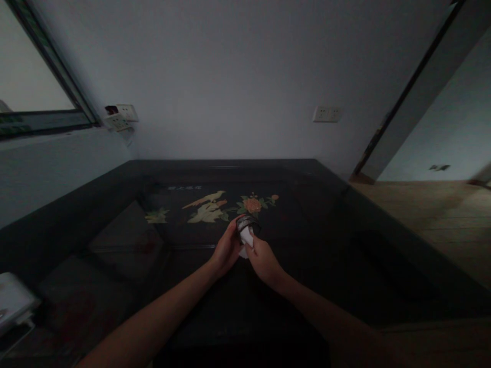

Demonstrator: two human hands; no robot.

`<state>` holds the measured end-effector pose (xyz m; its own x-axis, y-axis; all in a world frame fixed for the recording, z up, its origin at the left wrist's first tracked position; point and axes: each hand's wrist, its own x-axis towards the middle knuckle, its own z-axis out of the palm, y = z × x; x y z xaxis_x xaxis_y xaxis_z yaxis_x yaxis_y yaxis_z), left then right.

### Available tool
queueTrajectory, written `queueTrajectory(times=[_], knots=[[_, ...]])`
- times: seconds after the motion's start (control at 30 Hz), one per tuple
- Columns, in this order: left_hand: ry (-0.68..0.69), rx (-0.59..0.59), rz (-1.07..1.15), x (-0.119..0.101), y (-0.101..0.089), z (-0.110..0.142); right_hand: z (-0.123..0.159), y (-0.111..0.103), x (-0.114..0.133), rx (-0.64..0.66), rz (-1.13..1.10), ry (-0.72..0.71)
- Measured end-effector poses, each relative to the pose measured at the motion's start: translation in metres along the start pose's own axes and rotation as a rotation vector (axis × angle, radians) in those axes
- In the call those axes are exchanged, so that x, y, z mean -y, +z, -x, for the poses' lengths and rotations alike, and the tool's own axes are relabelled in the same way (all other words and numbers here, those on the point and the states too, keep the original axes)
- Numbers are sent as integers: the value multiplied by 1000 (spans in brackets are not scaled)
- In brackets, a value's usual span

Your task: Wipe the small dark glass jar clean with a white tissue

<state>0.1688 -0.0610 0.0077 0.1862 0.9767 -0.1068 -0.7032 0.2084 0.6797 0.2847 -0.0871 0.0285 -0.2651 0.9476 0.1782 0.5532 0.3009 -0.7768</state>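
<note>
In the head view, a small, shiny, rounded thing that looks like a glass cup point(248, 221) is held up over the dark table. My left hand point(228, 246) wraps around its left side. Pinched in the fingers of my right hand point(264, 259) is a white tissue point(246, 236), pressed against the cup; a corner of it hangs below. Dim light and the fingers hide much of the cup's shape.
Beneath my hands is a dark glossy table point(307, 214) with a bird and flower picture point(251, 205). A white boxy object point(15, 301) stands at lower left, and a long black item point(395, 263) lies at right. Wall sockets point(326, 114) are behind.
</note>
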Motion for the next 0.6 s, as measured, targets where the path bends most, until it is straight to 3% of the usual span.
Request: queueTrajectory(times=[0.07, 0.13, 0.27, 0.4, 0.6], knots=[[-1, -13, -39, 0, 2, 2, -1, 2, -3, -79, -239, 72], [-2, -22, -60, -1, 3, 3, -1, 4, -5, -115, -303, 106], [8, -23, -45, 0, 2, 2, 1, 0, 0, 17, 25, 98], [16, 24, -10, 2, -1, 1, 4, -5, 5, 104, 387, -75], [36, -4, 2, 2, 3, 0, 4, 4, -3, 26, 729, -327]])
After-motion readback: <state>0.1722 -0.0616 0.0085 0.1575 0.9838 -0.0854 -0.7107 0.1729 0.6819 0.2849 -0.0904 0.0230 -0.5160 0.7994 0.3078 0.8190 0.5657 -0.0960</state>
